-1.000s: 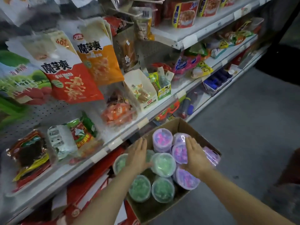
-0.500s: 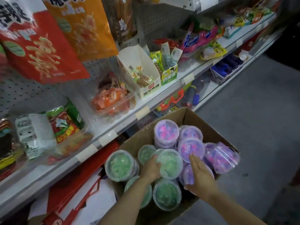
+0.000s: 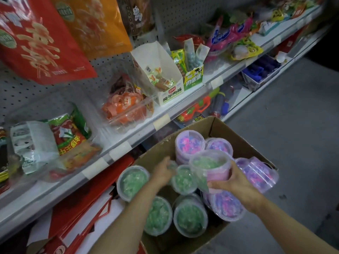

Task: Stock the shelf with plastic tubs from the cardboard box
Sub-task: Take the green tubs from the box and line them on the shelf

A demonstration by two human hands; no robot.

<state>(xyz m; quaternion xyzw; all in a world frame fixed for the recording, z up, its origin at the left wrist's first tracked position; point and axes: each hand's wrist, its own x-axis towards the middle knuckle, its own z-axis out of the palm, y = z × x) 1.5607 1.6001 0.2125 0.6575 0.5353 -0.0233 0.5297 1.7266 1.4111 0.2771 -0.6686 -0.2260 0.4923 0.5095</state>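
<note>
Head view: my right hand (image 3: 236, 184) curls around a green-filled tub (image 3: 211, 166), raised above the others in the cardboard box (image 3: 244, 140) below the shelf (image 3: 161, 121). My left hand (image 3: 163, 173) reaches among the green tubs — whether its grip has closed on one I cannot tell. These tubs look light, stiff and slick, so hold the wall under the lid rim. Half a second ago that tub sat level with its neighbours — now lifted.

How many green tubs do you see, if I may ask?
5 green tubs: one held by the right hand, one at the left hand, one at the box's left edge, two nearest; more may be hidden.
</note>
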